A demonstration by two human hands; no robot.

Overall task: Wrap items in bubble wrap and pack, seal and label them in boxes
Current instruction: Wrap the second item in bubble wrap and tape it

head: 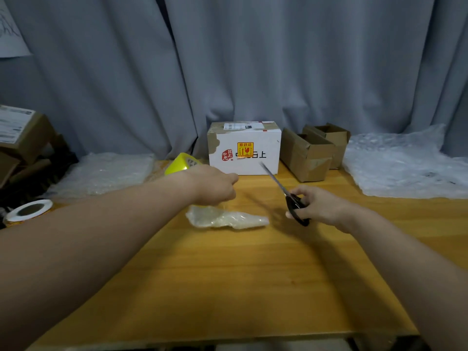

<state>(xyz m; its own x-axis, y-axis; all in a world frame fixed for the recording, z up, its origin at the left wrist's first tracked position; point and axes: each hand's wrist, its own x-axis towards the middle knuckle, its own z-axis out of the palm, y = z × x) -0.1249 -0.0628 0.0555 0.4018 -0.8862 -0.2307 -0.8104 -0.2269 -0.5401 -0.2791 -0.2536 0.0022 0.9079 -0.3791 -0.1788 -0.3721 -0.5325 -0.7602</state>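
Gripping scissors [291,198] with right hand [316,206]; curling left hand [215,186] just above bundle [228,219] on table [228,274], hold there unclear. Seems to be taping the wrap shut. Next, must bring scissors in and cut between roll [182,163] and bundle.

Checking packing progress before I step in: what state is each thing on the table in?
white box: closed, fragile sticker on front.
brown boxes: flaps open.
wrapped bundle: lying flat, in bubble wrap.
scissors: gripped by right hand.
left hand: fingers curled; contents hidden.
yellow roll: tilted, behind left wrist.
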